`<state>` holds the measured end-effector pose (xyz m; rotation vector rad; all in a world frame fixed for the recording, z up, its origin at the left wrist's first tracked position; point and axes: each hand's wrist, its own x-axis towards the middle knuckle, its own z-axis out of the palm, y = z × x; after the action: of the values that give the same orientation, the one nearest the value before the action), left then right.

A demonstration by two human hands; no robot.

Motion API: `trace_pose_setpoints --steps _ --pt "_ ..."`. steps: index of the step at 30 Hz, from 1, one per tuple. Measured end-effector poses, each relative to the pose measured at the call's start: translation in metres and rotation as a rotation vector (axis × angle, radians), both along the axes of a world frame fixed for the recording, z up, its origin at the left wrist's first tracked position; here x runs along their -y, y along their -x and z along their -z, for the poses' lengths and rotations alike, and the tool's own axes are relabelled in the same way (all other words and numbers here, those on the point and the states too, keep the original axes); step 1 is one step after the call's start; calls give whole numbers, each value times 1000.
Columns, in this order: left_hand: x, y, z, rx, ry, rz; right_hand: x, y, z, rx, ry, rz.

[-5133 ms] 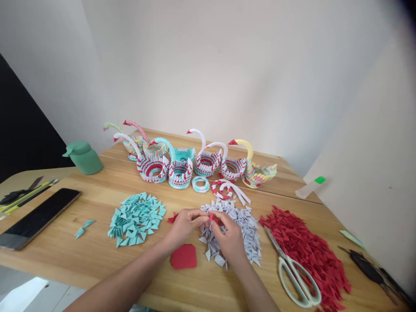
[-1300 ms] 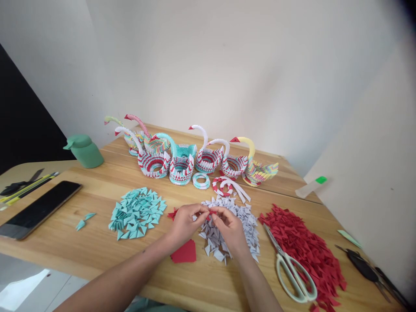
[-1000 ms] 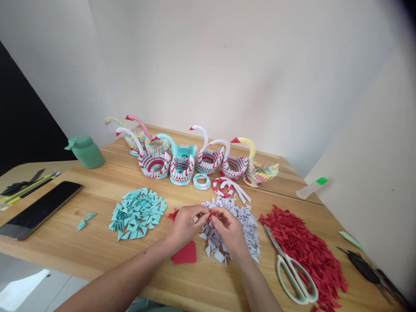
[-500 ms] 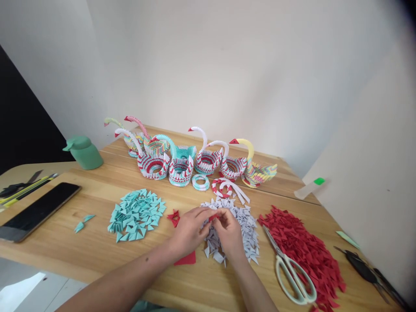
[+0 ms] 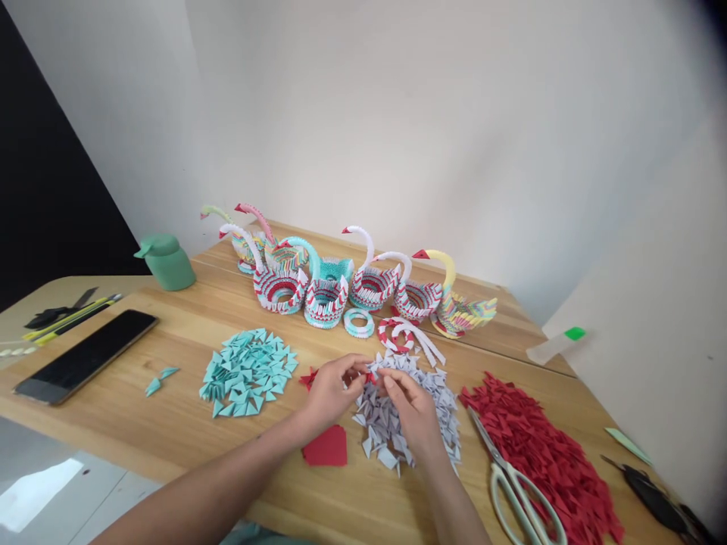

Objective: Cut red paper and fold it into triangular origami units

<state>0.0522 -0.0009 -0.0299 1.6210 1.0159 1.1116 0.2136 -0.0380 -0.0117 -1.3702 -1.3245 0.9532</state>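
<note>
Above a heap of pale lilac folded paper pieces (image 5: 380,424), my left hand (image 5: 335,390) and my right hand (image 5: 410,409) meet with fingertips close together. Between them is a small red folded paper piece (image 5: 370,378), pinched by both hands and partly covered by the fingers. Other red folded pieces (image 5: 307,378) lie just left of my left hand. Below my left wrist rests a stack of red paper squares (image 5: 328,446). A heap of teal folded pieces (image 5: 250,375) is farther left, and a heap of red folded pieces (image 5: 545,446) spreads to the right.
White-handled scissors (image 5: 519,484) lie beside the red heap. Several paper swans (image 5: 372,284) stand along the back, with a teal-and-white paper ring (image 5: 359,323) before them. A black phone (image 5: 88,356) and a green jug (image 5: 167,261) are at left, a glue bottle (image 5: 556,347) at right.
The camera view has shifted, so the table's contents appear farther right. My hands have opened a little apart around the red piece, and more of the red paper stack shows.
</note>
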Motion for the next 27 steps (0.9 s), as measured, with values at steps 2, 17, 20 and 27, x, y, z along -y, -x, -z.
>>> trace_pose_setpoints --steps 2,17,20,27 --pt "0 -1 1 5 4 -7 0 1 1 32 -11 -22" --pt "4 -2 -4 -80 -47 -14 2 2 5 167 -26 -86" --pt "6 -3 -5 -66 -49 -4 2 4 5 153 -21 -85" --pt "7 -2 -12 -47 -67 10 1 4 10 108 -62 -34"
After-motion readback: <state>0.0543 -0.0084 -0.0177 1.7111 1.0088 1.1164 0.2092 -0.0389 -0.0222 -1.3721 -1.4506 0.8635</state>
